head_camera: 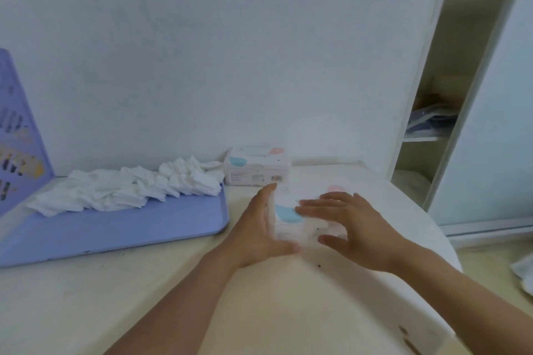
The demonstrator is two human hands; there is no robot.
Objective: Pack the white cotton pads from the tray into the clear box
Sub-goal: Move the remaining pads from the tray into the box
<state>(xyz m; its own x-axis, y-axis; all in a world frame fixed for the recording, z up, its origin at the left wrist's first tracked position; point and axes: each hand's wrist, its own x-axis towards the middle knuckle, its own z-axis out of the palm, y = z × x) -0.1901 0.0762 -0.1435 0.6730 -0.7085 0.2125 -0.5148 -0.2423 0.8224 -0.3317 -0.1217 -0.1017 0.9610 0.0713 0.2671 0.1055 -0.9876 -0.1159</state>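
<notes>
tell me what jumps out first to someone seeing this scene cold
Two bare hands meet at centre: the left hand and right hand clasp a clear box with blue and pink patches on the pale table. To the left, a heap of white cotton pads lies along the far edge of a lilac tray.

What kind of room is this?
Probably a room at home, maybe a bedroom. A cream table stands against a plain white wall, and beside it an open closet with shelves holds folded things. A purple tray of cotton pads sits on the table.
</notes>
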